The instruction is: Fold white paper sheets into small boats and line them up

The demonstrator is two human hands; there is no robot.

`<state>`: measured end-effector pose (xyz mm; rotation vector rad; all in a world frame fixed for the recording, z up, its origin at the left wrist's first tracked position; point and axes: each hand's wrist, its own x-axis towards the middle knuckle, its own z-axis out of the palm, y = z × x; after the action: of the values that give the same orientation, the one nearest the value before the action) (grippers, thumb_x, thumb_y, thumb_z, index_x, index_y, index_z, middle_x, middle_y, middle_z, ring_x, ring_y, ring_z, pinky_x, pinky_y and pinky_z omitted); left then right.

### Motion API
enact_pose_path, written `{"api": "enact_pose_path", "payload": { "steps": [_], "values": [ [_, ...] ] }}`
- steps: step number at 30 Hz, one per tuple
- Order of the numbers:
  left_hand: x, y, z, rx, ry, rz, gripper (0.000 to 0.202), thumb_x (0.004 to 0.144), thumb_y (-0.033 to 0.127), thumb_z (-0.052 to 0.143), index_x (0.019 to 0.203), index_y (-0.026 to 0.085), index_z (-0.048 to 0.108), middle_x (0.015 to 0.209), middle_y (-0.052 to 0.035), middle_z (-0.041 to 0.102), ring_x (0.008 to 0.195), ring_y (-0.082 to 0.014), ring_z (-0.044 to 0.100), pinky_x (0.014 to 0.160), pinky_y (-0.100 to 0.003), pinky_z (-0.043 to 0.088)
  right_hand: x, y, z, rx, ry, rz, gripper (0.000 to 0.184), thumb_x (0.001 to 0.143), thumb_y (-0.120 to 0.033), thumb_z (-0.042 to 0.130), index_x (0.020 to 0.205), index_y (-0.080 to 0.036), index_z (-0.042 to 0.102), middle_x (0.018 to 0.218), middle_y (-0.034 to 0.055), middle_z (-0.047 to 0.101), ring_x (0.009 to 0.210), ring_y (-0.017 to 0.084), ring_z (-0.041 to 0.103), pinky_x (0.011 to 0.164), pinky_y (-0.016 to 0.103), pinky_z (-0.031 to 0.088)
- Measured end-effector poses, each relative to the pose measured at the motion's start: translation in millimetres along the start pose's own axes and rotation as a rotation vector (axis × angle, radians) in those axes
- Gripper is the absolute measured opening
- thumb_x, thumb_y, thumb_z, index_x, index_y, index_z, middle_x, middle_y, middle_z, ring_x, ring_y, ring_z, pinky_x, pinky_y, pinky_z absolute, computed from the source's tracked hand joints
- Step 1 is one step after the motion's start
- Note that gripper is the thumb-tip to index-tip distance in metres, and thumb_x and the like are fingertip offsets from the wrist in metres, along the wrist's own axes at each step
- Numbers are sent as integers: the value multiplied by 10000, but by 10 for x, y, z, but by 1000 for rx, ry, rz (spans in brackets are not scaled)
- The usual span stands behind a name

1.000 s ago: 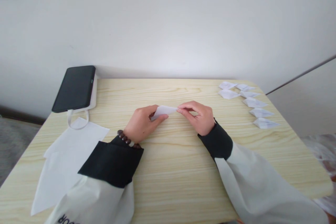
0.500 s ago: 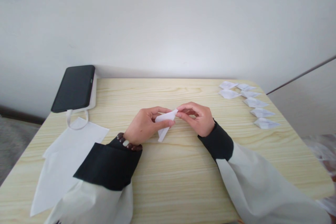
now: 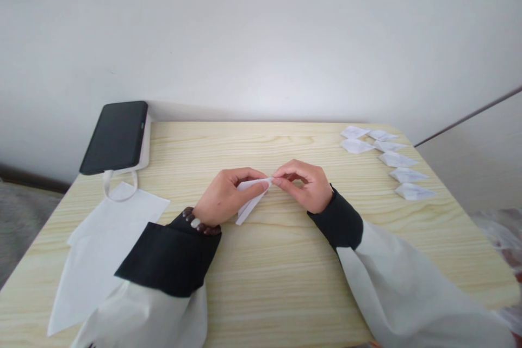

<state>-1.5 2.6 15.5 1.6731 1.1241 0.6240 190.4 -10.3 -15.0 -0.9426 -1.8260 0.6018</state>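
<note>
Between my hands, just above the middle of the table, is a small piece of folded white paper [image 3: 249,207]. My left hand [image 3: 228,193] is closed on its body, thumb in front and fingers behind, hiding much of it. With thumb and forefinger, my right hand [image 3: 304,182] pinches the narrow pointed tip. One folded flap slants down and to the left below my left thumb. At the far right of the table, several folded paper shapes [image 3: 403,160], pointed at their ends, lie in two columns.
Flat white paper sheets [image 3: 98,250] lie on the left of the wooden table [image 3: 285,283]. Behind them, at the back left, a black tablet-like device [image 3: 116,136] rests on a white object with a strap loop [image 3: 122,196]. A white wall [image 3: 261,38] stands behind the table.
The folded paper has turned in my hands, its lower flap swinging left and its tip dropping slightly. Both hands keep hold of it.
</note>
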Motion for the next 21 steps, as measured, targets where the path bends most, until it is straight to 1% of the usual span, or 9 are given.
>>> {"api": "enact_pose_path", "payload": {
  "steps": [3, 6, 9, 13, 15, 17, 19, 21],
  "values": [
    [-1, 12, -3, 21, -5, -19, 261, 768, 413, 596, 788, 181, 714, 713, 12, 679, 637, -123, 565, 588, -201, 411, 9, 12, 4, -36, -33, -130, 25, 815, -174, 627, 825, -179, 649, 767, 38, 667, 686, 109, 611, 598, 217, 519],
    [-1, 28, -7, 18, 0, -48, 260, 758, 417, 602, 762, 183, 715, 717, 12, 688, 663, -129, 581, 615, -202, 428, 11, 15, 8, -87, -33, -253, 71, 827, -126, 604, 860, -175, 643, 803, 54, 670, 728, 115, 619, 650, 232, 522],
    [-2, 46, -16, -16, -12, -77, 272, 744, 432, 615, 755, 182, 719, 730, 8, 702, 700, -141, 602, 654, -204, 444, 8, 7, 2, -137, -21, -314, 98, 841, -117, 583, 889, -182, 639, 832, 56, 668, 762, 116, 625, 681, 232, 523],
    [-6, 60, -33, -37, -42, -131, 316, 738, 475, 608, 751, 182, 727, 739, -6, 710, 673, -151, 603, 598, -215, 439, 3, -6, -12, -200, -25, -368, 96, 848, -137, 581, 892, -191, 647, 848, 58, 666, 767, 121, 631, 677, 226, 520],
    [-5, 55, -40, -28, -39, -126, 328, 741, 485, 598, 736, 184, 728, 716, -6, 706, 639, -146, 595, 568, -214, 431, 1, -12, -14, -203, -39, -362, 101, 853, -149, 574, 890, -204, 651, 856, 55, 667, 775, 127, 634, 685, 233, 520],
    [0, 43, -40, -5, -26, -93, 325, 745, 477, 594, 711, 182, 724, 699, -5, 702, 625, -144, 591, 562, -212, 429, -4, -18, -9, -172, -58, -326, 94, 853, -166, 572, 878, -215, 648, 859, 50, 667, 779, 133, 633, 687, 244, 519],
    [6, 26, -32, 8, -6, -55, 310, 749, 458, 597, 703, 176, 716, 699, -6, 704, 631, -145, 595, 575, -211, 435, -11, -24, -1, -120, -52, -233, 66, 846, -193, 575, 864, -214, 635, 846, 44, 662, 737, 130, 623, 657, 250, 515],
    [10, 9, -17, 8, 21, -23, 291, 751, 438, 604, 709, 171, 710, 699, -6, 705, 629, -142, 597, 586, -209, 440, -18, -31, 5, -64, -37, -89, 66, 839, -211, 566, 880, -201, 616, 796, 31, 647, 655, 119, 596, 607, 249, 499]
  ]
}}
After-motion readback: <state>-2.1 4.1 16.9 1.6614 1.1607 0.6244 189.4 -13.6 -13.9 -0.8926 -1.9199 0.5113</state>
